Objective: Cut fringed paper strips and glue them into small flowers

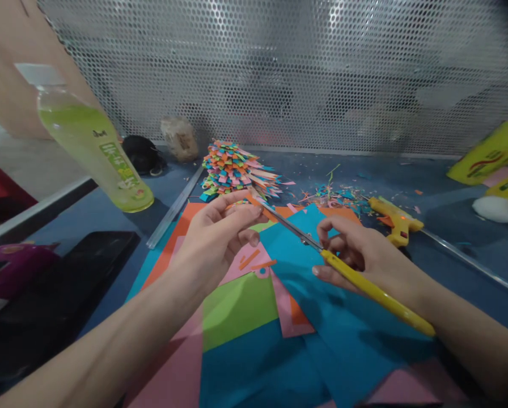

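Between the thumb and fingers of my left hand (224, 229) is an orange paper strip (256, 201). My right hand (364, 252) grips yellow-handled scissors (364, 286), whose blades reach left to the strip near my left fingertips. Below both hands lie overlapping sheets of coloured paper, among them a blue sheet (334, 317), a green piece (241, 311) and pink and orange ones. Small cut orange strips (250, 259) rest on the pink paper. Just beyond my left hand stands a cone-shaped pile of folded multicoloured paper strips (232, 170).
A bottle of green drink (96, 147) stands at left, near a black phone (62, 294) and a purple object (16, 272). Paper scraps (334, 195) and a yellow glue gun (394, 220) lie at right. Clear glue sticks (177, 207) are left of the cone. A perforated metal panel (279, 73) closes the back.
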{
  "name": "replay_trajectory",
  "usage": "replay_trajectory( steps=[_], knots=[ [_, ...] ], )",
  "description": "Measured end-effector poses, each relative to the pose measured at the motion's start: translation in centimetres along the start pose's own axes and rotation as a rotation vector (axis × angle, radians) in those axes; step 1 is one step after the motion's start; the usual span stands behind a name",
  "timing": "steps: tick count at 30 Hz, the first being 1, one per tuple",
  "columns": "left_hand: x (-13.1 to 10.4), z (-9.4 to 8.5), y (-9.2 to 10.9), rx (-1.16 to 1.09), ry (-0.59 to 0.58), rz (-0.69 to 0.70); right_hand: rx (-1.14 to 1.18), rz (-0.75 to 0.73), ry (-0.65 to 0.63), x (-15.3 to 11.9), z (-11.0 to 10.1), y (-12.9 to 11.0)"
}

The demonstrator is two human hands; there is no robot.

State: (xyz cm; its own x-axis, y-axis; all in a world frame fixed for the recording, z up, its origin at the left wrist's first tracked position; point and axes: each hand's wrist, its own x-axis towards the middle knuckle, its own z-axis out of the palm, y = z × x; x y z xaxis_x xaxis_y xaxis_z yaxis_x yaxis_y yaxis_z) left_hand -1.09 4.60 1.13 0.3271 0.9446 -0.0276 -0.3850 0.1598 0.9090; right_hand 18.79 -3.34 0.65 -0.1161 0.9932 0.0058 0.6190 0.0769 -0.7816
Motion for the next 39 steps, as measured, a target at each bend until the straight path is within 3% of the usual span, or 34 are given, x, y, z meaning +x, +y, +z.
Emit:
replay_trajectory(
  steps=[14, 28, 30, 33, 35, 39],
  knots=[
    [0.0, 0.1, -0.3, 0.036, -0.012, 0.037, 0.008, -0.049, -0.025, 0.3, -0.1, 0.4],
    [0.3, 0.1, -0.2, 0.097, -0.009, 0.050, 0.079, -0.019, 0.036, 0.4, -0.2, 0.0],
    [0.7, -0.2, 0.3, 0.248, -0.068, 0.040, 0.062, 0.015, 0.099, 0.9, -0.5, 0.3],
    [1.4, -1.0, 1.0, 0.683, -0.208, -0.017, -0.161, 0.071, 0.302, 2.0, -1.1, 1.7],
    [1.9, -1.7, 1.2, 0.964, -0.169, 0.026, -0.311, 0.133, 0.443, 2.8, -1.5, 2.8],
    [2.0, -2.5, 0.8, 1.283, 0.026, 0.233, -0.374, 0.166, 0.510, 3.5, -2.1, 4.1]
  ],
)
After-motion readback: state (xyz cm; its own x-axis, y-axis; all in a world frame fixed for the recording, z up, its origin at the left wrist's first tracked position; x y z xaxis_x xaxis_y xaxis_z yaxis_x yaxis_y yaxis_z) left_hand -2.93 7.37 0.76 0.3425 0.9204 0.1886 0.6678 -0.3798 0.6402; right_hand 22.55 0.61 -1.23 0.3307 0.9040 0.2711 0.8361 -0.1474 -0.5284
